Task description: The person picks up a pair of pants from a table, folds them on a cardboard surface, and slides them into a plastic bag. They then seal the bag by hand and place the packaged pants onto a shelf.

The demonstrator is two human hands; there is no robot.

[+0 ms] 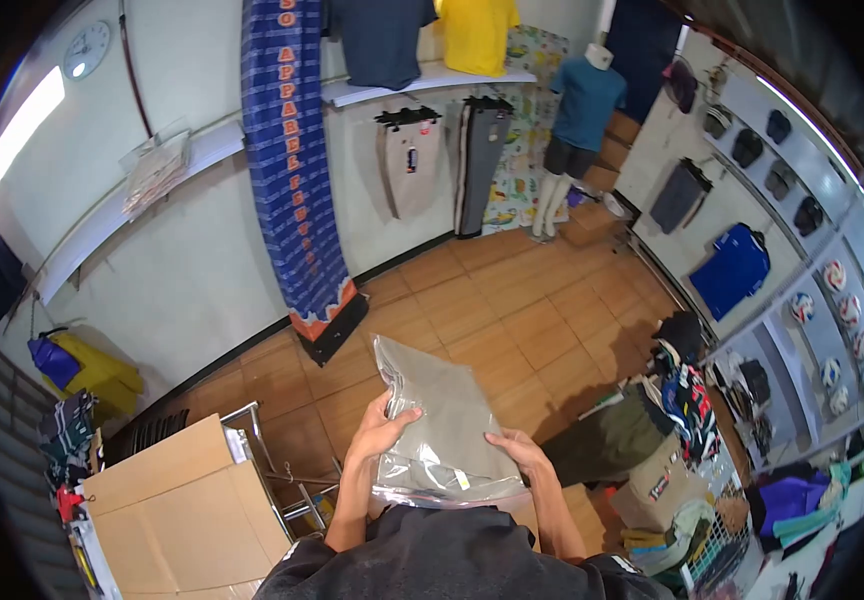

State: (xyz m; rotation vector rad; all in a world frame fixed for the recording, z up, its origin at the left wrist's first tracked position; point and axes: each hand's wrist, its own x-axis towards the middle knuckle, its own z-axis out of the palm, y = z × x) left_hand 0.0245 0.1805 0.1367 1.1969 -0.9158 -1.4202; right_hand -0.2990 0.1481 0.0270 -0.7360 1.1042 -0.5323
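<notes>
A clear plastic bag with a folded grey-beige garment (442, 415) inside is held in front of my body, above the tiled floor. My left hand (382, 432) grips its left edge, the thumb lying on top of the plastic. On the opposite side, my right hand (520, 452) holds the lower right edge, also with the thumb on top. The fingers under the bag are hidden. The bag's near edge, where the plastic shines, lies close to my dark shirt.
A flat cardboard box (187, 510) lies at the lower left beside a metal frame (277, 480). A tall blue banner (292, 170) stands ahead. At the right are piled clothes (687, 400), a wire basket (717, 545) and shelves with caps and balls. A mannequin (582, 115) stands at the back.
</notes>
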